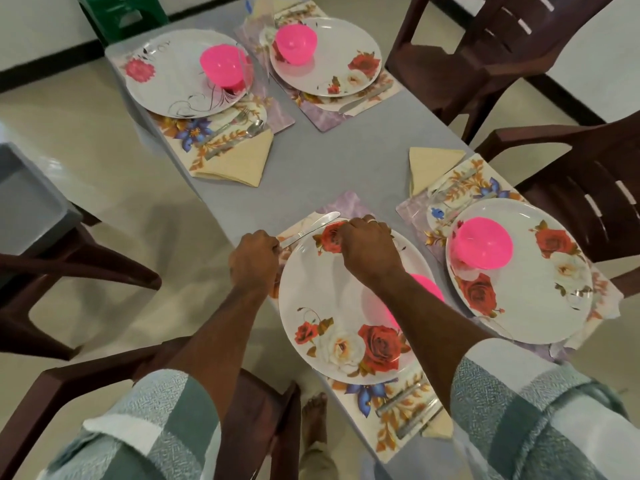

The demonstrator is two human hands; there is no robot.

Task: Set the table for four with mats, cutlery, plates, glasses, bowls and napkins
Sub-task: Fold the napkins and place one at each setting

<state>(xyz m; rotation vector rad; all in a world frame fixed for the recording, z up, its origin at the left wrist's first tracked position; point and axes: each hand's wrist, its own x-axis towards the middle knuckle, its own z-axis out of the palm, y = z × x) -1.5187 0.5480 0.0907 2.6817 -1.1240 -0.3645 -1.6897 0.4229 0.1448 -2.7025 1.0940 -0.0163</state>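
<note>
At the table's near left edge lies a floral mat carrying a rose-printed plate, and both hands work at the plate's far rim. The left hand has its fingers curled around the handle end of a knife, whose blade lies on the mat just beyond the rim, pointing toward the table's middle. The right hand is curled with fingertips down on the far rim beside the knife; whether it pinches anything I cannot tell. The right forearm crosses the plate and hides most of a pink bowl (only its edge shows). Just beside, along the near right edge, a second plate holds its own pink bowl, with a folded napkin off the mat's far corner. Across bare tabletop, the far left setting has a plate and bowl with a napkin and cutlery on the mat's near side; the far right plate carries a bowl too. Dark brown chairs crowd both long sides.
</note>
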